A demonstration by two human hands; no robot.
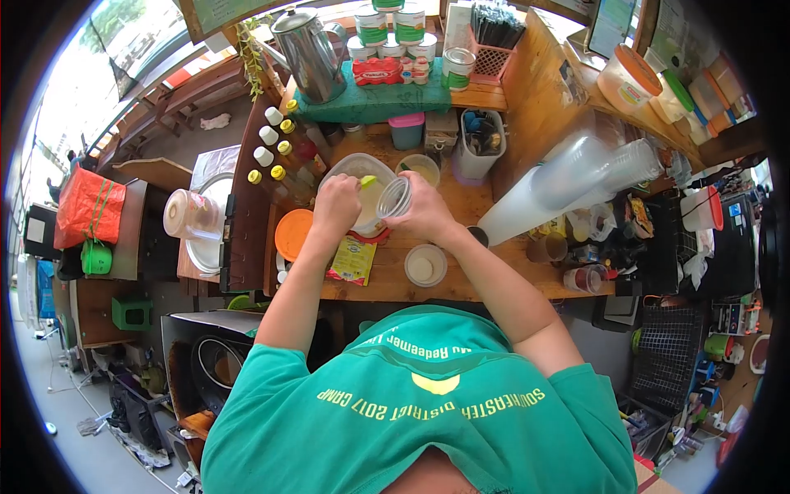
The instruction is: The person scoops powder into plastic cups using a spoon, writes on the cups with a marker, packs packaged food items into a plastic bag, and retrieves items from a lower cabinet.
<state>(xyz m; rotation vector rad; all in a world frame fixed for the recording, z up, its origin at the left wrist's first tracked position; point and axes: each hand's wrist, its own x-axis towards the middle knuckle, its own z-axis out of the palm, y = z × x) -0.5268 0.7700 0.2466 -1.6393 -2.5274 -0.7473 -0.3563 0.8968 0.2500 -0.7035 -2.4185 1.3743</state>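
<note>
My left hand (337,206) is closed around the handle of a yellow-green scoop (368,181), held over a clear plastic tub (336,170) with pale contents. My right hand (424,206) grips a clear ridged plastic cup (395,198), tilted toward the tub at its right side. Whether anything is inside the cup I cannot make out. Behind the right hand stands a round tub (429,167) with yellowish contents. Nearer to me is a small clear cup (425,265) with something pale in it. A yellow packet (352,260) and an orange lid (295,235) lie by my left forearm.
Yellow- and white-capped bottles (284,156) stand at the left. A metal pitcher (309,58) and stacked cans (409,26) are at the back. Tall stacks of clear cups (543,185) lean at the right, near my right arm. The wooden counter's front edge (494,292) faces me.
</note>
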